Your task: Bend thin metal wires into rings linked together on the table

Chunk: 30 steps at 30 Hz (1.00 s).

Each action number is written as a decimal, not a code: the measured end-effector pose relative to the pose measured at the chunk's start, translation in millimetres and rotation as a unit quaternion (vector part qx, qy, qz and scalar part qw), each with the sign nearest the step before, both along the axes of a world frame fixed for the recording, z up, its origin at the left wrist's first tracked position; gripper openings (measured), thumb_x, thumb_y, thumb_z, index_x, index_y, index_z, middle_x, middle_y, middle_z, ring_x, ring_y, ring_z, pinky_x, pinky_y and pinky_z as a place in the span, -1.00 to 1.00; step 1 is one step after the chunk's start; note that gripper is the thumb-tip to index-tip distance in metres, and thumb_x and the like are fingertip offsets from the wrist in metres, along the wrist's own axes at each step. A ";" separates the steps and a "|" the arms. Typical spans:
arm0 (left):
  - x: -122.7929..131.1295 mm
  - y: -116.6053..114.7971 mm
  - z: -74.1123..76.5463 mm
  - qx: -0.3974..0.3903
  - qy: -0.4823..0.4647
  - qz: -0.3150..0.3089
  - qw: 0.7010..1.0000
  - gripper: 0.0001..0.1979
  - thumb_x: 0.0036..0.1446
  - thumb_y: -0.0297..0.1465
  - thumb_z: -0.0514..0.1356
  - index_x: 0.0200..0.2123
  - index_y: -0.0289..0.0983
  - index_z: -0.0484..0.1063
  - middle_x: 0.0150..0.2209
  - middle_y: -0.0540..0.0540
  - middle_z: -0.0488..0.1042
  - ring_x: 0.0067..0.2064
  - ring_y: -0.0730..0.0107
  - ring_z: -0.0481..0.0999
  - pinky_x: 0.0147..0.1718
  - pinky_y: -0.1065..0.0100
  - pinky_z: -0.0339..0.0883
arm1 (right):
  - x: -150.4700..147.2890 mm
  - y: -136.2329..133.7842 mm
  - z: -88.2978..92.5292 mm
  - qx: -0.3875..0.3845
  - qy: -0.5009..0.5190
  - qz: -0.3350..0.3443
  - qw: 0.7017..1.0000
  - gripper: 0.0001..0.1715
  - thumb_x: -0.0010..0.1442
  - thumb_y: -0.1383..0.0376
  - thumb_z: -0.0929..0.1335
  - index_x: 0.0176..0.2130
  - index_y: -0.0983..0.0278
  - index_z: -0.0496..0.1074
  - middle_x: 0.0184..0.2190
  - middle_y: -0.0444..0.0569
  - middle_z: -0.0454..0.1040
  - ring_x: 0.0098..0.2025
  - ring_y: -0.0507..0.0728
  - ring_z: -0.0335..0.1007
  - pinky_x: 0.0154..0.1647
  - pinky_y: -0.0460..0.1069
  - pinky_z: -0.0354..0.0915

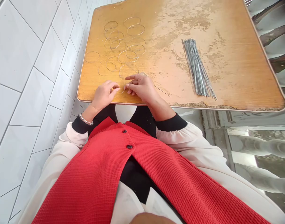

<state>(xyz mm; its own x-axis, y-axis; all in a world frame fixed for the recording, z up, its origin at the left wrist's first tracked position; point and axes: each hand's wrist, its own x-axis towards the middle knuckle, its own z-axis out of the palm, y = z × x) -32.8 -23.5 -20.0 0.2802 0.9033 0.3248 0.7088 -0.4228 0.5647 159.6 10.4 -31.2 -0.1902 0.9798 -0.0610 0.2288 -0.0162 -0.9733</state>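
Observation:
My right hand (pixel 141 88) is above the table's near edge, thumb and fingers pinching a thin metal wire (pixel 123 90). A short end of that wire pokes out toward the left. Another thin length of wire (pixel 162 91) shows right of this hand; whether it is the same piece I cannot tell. Just across the small gap, my left hand (pixel 105 94) has its fingertips pressed together, and anything between them is too small to make out. Beyond both hands lie several thin wire rings (pixel 128 71), some overlapping.
A bundle of straight grey wires (pixel 198 68) lies on the right half of the worn wooden table (pixel 237 62). White wall tiles (pixel 25 74) run close along the left side. Pale balusters (pixel 256 143) stand beyond the table at right.

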 end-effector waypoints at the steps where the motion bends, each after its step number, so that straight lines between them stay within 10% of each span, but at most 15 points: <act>1: 4.0 -0.8 0.1 -0.006 0.011 -0.005 1.000 -0.90 0.26 -0.40 0.19 -0.24 -0.26 0.51 -0.23 -0.08 0.55 -0.24 0.39 0.48 -0.17 0.31 0.36 | -2.1 -0.5 1.8 -0.016 0.013 0.000 1.000 -0.69 0.12 0.33 0.50 -0.11 0.22 0.46 -0.52 -0.17 0.51 -0.55 0.00 0.40 -0.55 -0.10 0.31; 21: -6.6 5.7 4.2 -0.030 0.038 -0.118 0.992 -0.85 0.16 -0.49 0.16 -0.40 -0.22 0.51 -0.36 -0.04 0.51 -0.21 0.30 0.46 -0.09 0.19 0.34 | -16.3 -0.9 22.5 -0.134 0.139 0.001 0.981 -0.79 0.08 0.42 0.54 -0.49 0.31 0.47 -0.58 -0.10 0.52 -0.62 -0.07 0.38 -0.61 -0.19 0.31; 30: -1.3 0.8 6.2 -0.044 0.049 -0.071 0.995 -0.92 0.14 -0.47 0.20 -0.34 -0.24 0.52 -0.32 -0.06 0.52 -0.20 0.28 0.44 -0.13 0.20 0.32 | -15.7 2.7 20.7 -0.129 0.130 -0.003 0.983 -0.72 0.01 0.37 0.57 -0.56 0.30 0.45 -0.64 -0.10 0.47 -0.61 -0.05 0.36 -0.64 -0.18 0.31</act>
